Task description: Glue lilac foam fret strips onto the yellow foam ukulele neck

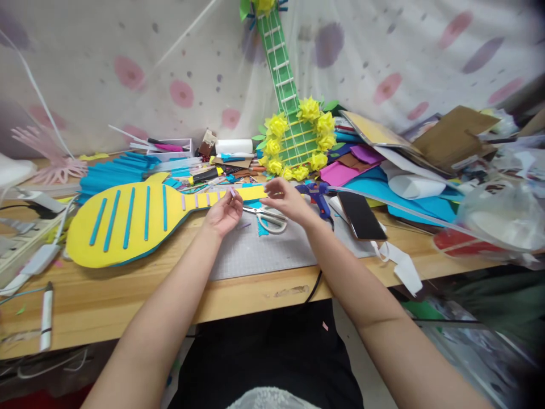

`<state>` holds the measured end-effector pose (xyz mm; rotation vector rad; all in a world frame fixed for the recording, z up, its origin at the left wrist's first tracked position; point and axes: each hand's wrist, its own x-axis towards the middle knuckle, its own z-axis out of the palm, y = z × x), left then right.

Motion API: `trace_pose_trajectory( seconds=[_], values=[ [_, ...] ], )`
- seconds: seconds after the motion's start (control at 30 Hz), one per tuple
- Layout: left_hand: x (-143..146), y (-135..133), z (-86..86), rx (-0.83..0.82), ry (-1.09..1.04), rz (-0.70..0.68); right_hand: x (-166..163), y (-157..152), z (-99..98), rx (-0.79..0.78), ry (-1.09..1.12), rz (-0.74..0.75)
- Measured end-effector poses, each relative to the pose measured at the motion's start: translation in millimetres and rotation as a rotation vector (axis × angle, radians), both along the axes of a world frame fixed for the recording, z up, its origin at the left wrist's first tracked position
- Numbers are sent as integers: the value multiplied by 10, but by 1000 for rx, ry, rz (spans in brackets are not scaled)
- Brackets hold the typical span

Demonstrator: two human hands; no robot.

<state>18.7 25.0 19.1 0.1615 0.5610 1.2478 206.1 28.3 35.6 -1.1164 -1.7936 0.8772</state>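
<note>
Forearms ×2 (179, 295), bare, cut off at btm edge, reaching fwd and converging over table (170, 309). L hand (225, 215): palm partly up, fingers curled, thumb & fingertips pinching one sm. lilac strip (232, 193). R hand (289, 201): wrist bent inward, fingers loosely curled toward L hand; can't tell if anything's held, fingertips too sm. Cutting mat (264, 258): grey, under hands, partly covered. Scissors (263, 214): betw. hands, on mat. Guitar-shaped cutout (156, 218): yellow w/ teal strips, body at left, neck running behind L hand, far end by R hand, partly hidden. Glue gun (318, 197): blue, partly hidden by R hand/wrist. Green guitar shape (288, 94): upright at back, w/ yellow flowers, top cut off.
</note>
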Motion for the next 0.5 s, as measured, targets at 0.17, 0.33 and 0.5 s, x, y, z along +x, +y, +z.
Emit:
trace_pose_trajectory(
  seconds=[0.17, 0.33, 0.5],
  values=[
    [111, -15, -65, 50, -65, -19, -454, 190, -127, -54, 314, 183],
    [167, -44, -77, 80, -118, 0, -561, 242, -182, -138, 404, 307],
    [187, -40, -92, 88, -100, 29, -612, 263, -239, -138, 415, 305]
  ],
)
